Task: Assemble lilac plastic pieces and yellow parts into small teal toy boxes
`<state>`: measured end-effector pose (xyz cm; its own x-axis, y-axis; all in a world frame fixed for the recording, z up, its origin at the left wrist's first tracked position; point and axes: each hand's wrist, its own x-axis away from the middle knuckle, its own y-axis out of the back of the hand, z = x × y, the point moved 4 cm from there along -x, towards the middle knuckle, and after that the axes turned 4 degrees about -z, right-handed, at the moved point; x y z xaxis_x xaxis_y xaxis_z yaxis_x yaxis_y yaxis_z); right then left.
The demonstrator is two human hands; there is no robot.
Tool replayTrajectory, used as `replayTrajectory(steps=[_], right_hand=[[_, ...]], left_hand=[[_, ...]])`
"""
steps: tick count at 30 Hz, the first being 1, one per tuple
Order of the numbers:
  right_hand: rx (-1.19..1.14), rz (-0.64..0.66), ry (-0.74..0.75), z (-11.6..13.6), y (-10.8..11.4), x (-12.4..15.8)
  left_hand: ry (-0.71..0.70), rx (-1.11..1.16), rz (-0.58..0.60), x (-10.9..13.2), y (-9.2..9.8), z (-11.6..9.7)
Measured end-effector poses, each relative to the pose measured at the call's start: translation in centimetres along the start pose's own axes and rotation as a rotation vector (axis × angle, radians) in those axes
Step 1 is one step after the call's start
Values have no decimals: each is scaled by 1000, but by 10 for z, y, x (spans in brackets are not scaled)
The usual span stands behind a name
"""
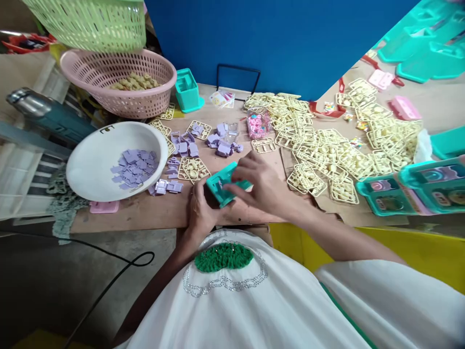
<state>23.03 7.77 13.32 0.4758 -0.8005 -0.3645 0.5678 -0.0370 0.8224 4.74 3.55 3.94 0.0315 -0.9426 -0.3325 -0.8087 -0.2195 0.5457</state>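
Near the table's front edge, my left hand [200, 211] grips a small teal plastic case [222, 191] by its left side, keeping it tilted. A small light-coloured piece shows inside the case. My right hand [259, 184] reaches over the case from the right with fingers curled and thumb at its opening; whatever is between the fingers is hidden. Just left of the case lie a cream plastic parts frame [193, 168] and several purple plastic pieces [167, 187]. Behind it are more purple pieces [223, 145] and a clear box of pink pieces [258, 123].
A white bowl [85, 169] of purple pieces stands left, beside a teal flask [47, 111]. Behind are a pink basket [123, 99] and an upright teal case [188, 92]. Cream parts frames [319, 150] pile up on the right, near finished-looking teal cases [385, 194]. A blue panel [269, 43] closes the back.
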Motion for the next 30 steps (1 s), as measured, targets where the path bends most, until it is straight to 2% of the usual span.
replayTrajectory(steps=[3, 6, 13, 16, 19, 21, 22, 25, 27, 30], right_hand=[[3, 38, -88, 19, -15, 0], [-4, 99, -153, 18, -24, -5], [-10, 134, -250, 15, -27, -14], [-90, 96, -246, 11, -20, -11], [-225, -95, -268, -15, 4, -4], [-232, -238, -368, -43, 20, 5], [-193, -246, -395, -56, 24, 9], [-46, -65, -322, -81, 16, 17], [24, 49, -244, -90, 3, 19], [101, 107, -215, -98, -13, 18]], left_hand=[[-36, -19, -41, 2, -5, -5], [-85, -10, -36, 0, -8, -2], [-104, 79, 23, -5, -8, 1], [-76, 125, 96, -11, -2, 7], [-76, 233, 265, -19, 7, 18], [-82, 319, 409, -22, 12, 25], [-70, 354, 466, -23, 14, 29], [-8, 414, 546, -22, 14, 37], [27, 428, 540, -19, 11, 40], [50, 429, 486, -13, 6, 38]])
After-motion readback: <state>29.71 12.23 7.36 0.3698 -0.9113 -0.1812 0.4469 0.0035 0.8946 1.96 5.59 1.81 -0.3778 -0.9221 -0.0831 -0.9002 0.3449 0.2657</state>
